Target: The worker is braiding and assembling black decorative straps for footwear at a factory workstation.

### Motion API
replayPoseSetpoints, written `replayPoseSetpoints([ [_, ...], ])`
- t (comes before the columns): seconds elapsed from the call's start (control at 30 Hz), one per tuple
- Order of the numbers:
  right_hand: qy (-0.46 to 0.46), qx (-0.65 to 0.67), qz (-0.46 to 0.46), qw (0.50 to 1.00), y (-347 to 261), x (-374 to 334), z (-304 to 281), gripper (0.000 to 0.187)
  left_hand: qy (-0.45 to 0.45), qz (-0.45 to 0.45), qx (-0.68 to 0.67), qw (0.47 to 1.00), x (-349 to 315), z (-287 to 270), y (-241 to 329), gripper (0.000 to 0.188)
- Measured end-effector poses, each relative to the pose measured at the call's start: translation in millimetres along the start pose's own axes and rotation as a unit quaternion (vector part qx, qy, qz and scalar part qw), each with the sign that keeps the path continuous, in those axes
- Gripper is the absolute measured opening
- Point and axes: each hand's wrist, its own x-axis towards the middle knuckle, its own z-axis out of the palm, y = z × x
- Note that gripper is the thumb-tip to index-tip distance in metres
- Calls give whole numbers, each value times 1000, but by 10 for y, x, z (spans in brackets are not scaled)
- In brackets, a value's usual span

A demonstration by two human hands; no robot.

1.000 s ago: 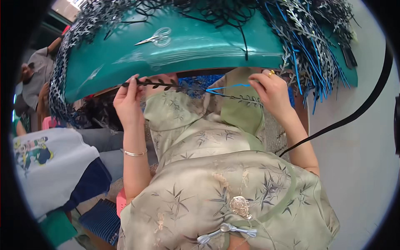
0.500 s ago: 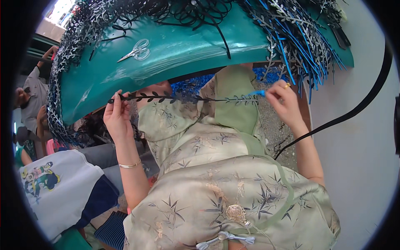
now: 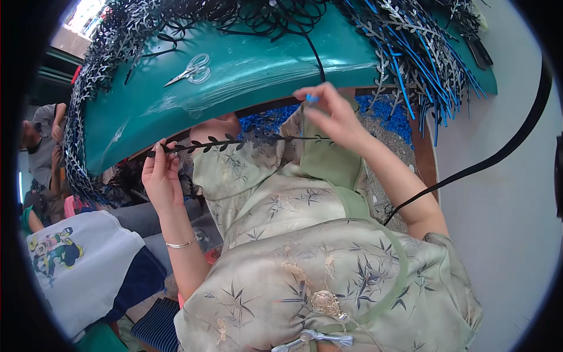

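My left hand point(image 3: 160, 170) pinches one end of a black leaf-shaped ribbon trim point(image 3: 218, 142) between thumb and fingers. From there the trim runs rightward across my lap, just below the table edge, and thins toward its right end. My right hand point(image 3: 335, 114) is raised above that end, blurred by motion. A small blue piece point(image 3: 312, 98) shows at its fingers; whether it is held or worn is unclear. Just beyond the fingertips, a black strip point(image 3: 316, 58) hangs over the table's front edge.
White-handled scissors point(image 3: 192, 71) lie on the green table cover point(image 3: 252, 70). Silver-black leaf trim point(image 3: 88, 105) drapes over the left edge, and blue strips point(image 3: 404, 70) hang at the right. A black strap point(image 3: 498, 155) curves past my right arm. Other people sit at the left.
My right hand has moved left and up, from the trim's right end toward the table edge and the hanging black strip. The left hand still holds its end, slightly lower.
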Motion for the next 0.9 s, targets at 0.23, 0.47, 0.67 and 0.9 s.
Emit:
replayPoseSetpoints([
  [0.23,-147,-422,-137,884,-145,-502,-353,29,-3,-28,-15,1000,50,6,-35,18],
  [0.47,159,-576,-223,770,-776,-542,-789,24,-85,-30,-113,989,130,474,-73,19],
  [0.67,46,-480,-17,876,-244,-824,80,28,-70,-8,-99,993,505,165,-27,22],
  [0.9,-49,-179,47,982,-28,-729,266,19,17,14,-39,999,555,-300,34,22],
])
